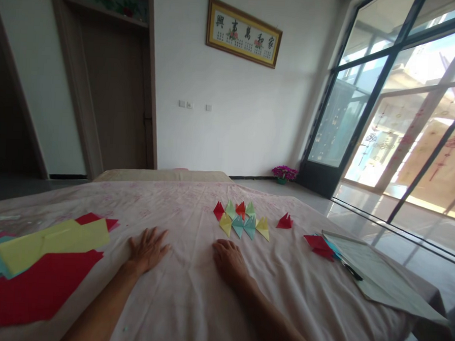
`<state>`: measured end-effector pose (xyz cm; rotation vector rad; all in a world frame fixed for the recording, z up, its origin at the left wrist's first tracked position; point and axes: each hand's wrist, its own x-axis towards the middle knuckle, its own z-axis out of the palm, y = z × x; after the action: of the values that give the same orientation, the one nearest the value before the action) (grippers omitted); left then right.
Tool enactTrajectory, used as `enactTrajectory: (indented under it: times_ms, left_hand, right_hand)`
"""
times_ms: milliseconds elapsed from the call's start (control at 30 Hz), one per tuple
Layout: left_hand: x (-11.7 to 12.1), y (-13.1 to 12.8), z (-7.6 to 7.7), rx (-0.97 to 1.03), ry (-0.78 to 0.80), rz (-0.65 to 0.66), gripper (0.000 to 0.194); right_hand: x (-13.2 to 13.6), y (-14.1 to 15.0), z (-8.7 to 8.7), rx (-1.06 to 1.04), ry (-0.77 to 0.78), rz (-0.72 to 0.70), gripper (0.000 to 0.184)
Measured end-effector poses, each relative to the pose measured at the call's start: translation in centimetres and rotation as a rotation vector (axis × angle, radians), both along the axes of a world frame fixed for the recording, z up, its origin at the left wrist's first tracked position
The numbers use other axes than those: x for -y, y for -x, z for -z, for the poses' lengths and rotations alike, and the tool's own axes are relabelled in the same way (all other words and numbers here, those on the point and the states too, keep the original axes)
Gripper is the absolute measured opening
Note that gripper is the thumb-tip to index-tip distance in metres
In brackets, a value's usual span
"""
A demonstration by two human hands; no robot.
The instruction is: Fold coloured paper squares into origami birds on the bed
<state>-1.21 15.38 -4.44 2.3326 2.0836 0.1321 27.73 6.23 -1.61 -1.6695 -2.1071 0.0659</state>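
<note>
My left hand [147, 250] lies flat on the pink-patterned tablecloth [183, 295], fingers spread, holding nothing. My right hand [228, 259] rests palm down beside it, fingers loosely curled onto the cloth, also with nothing in it. Just beyond my right hand sits a cluster of several small folded paper pieces [242, 219] in red, green, yellow and blue. One more red folded piece [285, 222] stands apart to their right. Large red [38, 288] and yellow [52, 242] paper sheets lie to the left of my left hand.
A clipboard-like board [374, 275] with a pen lies at the table's right edge, over red and blue paper [318, 245]. Beyond the table are a low bench, a white wall with a framed picture, a door at left, glass doors at right.
</note>
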Motion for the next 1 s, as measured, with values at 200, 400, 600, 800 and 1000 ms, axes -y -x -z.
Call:
enactTrajectory:
  times_ms: [200,400,600,800,1000]
  left_hand:
    - [-2.1,0.0,0.2,0.004,-0.019,0.000,0.059]
    - [-4.3,-0.3,0.6,0.018,-0.043,-0.047,0.058]
    - [-5.5,-0.7,1.1,0.035,-0.085,-0.115,0.057]
    - [-5.6,-0.7,1.3,0.051,-0.125,-0.086,0.058]
    - [-5.4,-0.8,0.9,0.019,-0.137,-0.080,0.059]
  right_hand:
    - [-0.2,-0.3,-0.1,-0.017,-0.010,-0.024,0.036]
    - [-0.3,-0.2,0.4,-0.019,-0.005,-0.015,0.038]
    - [-0.7,-0.9,-3.5,-0.047,-0.012,-0.131,0.030]
    - [-12.0,-7.5,-11.6,0.097,-0.148,0.228,0.026]
    - [-22.8,-11.8,-10.5,0.227,0.072,0.369,0.032]
